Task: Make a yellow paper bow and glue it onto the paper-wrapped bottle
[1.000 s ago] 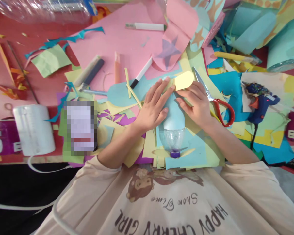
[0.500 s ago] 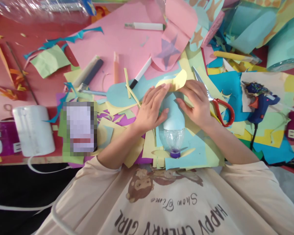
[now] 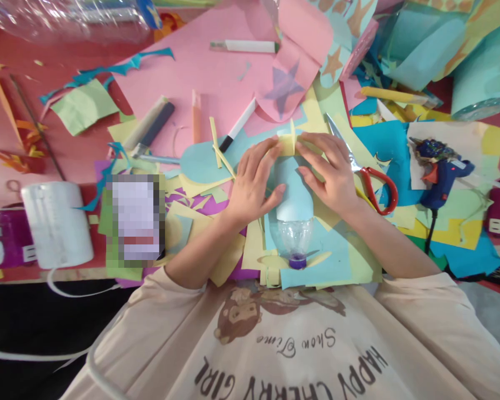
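Observation:
A clear bottle [image 3: 295, 236] with a purple cap lies with its cap toward me, wrapped in light blue paper [image 3: 294, 191]. A yellow paper strip [image 3: 286, 145] lies across the far part of the wrap, one edge standing up. My left hand [image 3: 256, 180] presses its fingertips on the strip's left side, thumb apart beside the wrap. The fingertips of my right hand [image 3: 329, 172] hold the strip's right side near the raised edge, thumb resting by the wrap. What lies under the fingertips is hidden.
Red-handled scissors [image 3: 379, 189] lie right of my right hand, with a blue glue gun [image 3: 444, 180] farther right. A marker [image 3: 238, 125] and paper scraps lie beyond my left hand. A phone [image 3: 137, 219] and white device [image 3: 57, 222] are at the left.
The yellow strip's loose right end, which curled out to the right, now stands upright between my hands. My right fingertips have moved slightly left and down onto the strip.

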Demonstrator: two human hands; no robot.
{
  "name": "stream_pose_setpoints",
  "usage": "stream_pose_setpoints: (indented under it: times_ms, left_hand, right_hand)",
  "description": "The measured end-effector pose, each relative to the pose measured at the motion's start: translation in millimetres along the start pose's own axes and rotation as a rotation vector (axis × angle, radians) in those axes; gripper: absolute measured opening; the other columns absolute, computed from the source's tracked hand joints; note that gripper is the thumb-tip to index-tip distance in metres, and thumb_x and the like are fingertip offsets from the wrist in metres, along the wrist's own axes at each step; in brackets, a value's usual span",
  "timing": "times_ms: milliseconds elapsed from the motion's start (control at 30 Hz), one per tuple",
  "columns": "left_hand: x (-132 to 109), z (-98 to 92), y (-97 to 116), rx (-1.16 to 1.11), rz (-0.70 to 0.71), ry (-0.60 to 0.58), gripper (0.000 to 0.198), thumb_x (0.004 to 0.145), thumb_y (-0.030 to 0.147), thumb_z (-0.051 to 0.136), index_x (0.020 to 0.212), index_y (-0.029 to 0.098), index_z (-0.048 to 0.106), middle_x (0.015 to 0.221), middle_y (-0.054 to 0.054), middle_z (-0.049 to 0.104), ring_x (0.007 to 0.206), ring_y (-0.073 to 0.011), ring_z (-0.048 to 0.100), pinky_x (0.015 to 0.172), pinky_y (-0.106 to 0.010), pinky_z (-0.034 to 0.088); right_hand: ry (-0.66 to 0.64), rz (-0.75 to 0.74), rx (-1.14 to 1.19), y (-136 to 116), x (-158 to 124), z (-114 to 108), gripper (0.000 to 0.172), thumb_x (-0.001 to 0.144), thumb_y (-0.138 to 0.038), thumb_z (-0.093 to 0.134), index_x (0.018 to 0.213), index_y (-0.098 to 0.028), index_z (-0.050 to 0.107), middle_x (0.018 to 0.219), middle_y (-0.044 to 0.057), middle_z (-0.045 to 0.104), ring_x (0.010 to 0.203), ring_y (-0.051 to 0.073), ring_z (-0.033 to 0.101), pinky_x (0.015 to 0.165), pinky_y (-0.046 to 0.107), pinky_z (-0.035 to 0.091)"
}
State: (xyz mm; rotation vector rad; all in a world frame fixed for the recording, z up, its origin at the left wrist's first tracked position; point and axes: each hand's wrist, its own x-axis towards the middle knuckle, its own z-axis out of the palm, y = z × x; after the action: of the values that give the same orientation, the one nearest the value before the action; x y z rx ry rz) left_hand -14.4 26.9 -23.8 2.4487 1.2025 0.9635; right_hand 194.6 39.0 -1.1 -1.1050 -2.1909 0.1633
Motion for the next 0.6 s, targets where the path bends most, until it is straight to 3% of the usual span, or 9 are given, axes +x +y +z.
stream_pose_setpoints:
  times_ms: [333, 600]
  left_hand:
    - [-2.3, 1.5, -1.6, -0.027, -0.011, 0.023, 0.055, 0.095, 0.054, 0.031, 0.142, 0.026, 0.036, 0.137, -0.013, 0.053, 0.132, -0.0308, 0.046, 0.113, -0.047, 0.032]
    - [-1.8, 0.6, -1.0, 0.041, -0.013, 0.018, 0.054, 0.096, 0.056, 0.028, 0.138, 0.025, 0.040, 0.134, -0.013, 0.055, 0.129, -0.0292, 0.049, 0.111, -0.047, 0.036]
  right_hand:
    - [0.011, -0.020, 0.018, -0.9, 0.4, -0.4, 0.035, 0.097, -0.029, 0.042, 0.129, -0.025, 0.058, 0.134, 0.009, 0.060, 0.125, 0.025, 0.056, 0.104, 0.050, 0.049]
    - [0.015, -0.029, -0.027, -1.4, 2.0, -1.9, 0.036, 0.098, -0.032, 0.042, 0.129, -0.025, 0.057, 0.133, 0.009, 0.061, 0.124, 0.024, 0.056, 0.103, 0.046, 0.050]
